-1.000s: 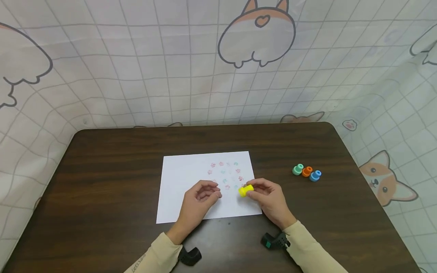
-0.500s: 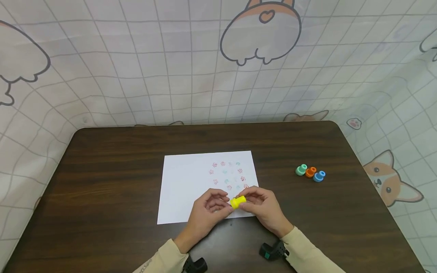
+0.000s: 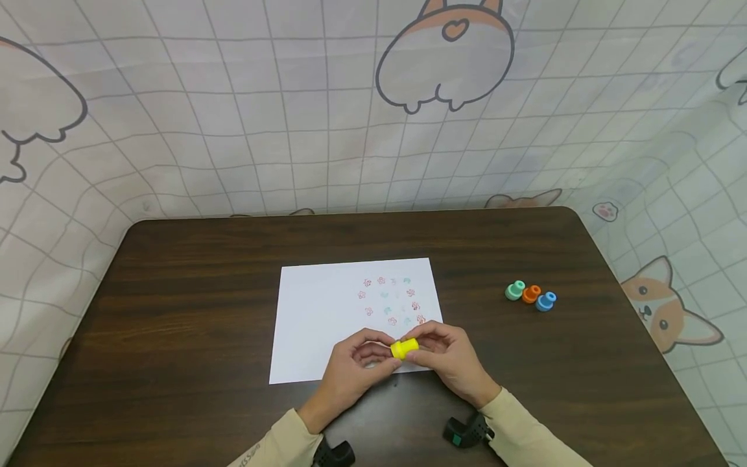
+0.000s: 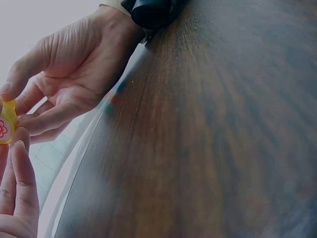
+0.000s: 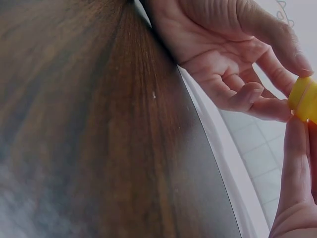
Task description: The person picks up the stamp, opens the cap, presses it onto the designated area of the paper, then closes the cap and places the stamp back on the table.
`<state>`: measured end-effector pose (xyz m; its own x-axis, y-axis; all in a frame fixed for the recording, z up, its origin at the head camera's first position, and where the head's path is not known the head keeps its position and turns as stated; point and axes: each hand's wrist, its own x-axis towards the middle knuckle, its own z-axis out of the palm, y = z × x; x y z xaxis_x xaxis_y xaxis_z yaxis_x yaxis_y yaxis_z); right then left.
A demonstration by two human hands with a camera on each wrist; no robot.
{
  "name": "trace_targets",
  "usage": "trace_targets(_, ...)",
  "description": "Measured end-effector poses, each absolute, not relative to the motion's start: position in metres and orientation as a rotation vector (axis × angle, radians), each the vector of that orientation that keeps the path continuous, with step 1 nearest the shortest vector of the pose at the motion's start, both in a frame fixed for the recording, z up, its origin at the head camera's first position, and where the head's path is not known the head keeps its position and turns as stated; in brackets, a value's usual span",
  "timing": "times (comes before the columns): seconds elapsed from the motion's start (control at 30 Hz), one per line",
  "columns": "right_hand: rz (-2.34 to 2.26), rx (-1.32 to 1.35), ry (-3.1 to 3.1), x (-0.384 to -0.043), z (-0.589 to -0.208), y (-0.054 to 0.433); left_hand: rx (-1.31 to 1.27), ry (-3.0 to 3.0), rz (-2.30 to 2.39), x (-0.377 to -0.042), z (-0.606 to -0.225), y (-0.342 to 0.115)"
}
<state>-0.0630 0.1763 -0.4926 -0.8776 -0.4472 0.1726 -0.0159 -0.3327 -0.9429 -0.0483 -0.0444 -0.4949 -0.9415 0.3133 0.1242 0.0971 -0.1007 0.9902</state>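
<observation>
A small yellow stamp (image 3: 404, 348) is held between both hands, low over the near edge of a white paper sheet (image 3: 315, 311). My right hand (image 3: 458, 360) pinches its narrower handle between thumb and fingers. At the wider end, the thumb and fingertips of my left hand (image 3: 355, 368) grip the rim. A red flower pattern shows on the stamp's face (image 4: 3, 129) in the left wrist view. From the right wrist view, the yellow side (image 5: 303, 98) appears between the fingertips of both hands. Rows of small red and green prints (image 3: 385, 294) mark the sheet's right half.
To the right of the sheet, a green stamp (image 3: 515, 290), an orange stamp (image 3: 531, 294) and a blue stamp (image 3: 545, 301) stand close together on the dark wooden table (image 3: 192, 311). A patterned grid curtain (image 3: 280, 130) hangs behind and beside the table.
My right hand has brought the yellow stamp left and toward the body. My left hand has moved slightly right and nearer, and its fingers now grip the stamp's wide end.
</observation>
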Motion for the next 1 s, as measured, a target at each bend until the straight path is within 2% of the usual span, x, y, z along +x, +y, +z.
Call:
trace_targets(0.43, -2.252, -0.498, 1.664, -0.0623, -0.4916, 0.1771, 0.470, 1.987, 2.193, -0.0498, -0.4943, -0.0458)
trace_targets(1.0, -2.205, -0.565, 1.738, -0.0618, -0.4869, 0.1773, 0.410, 1.888, 2.233, -0.0513, -0.4927, -0.0493)
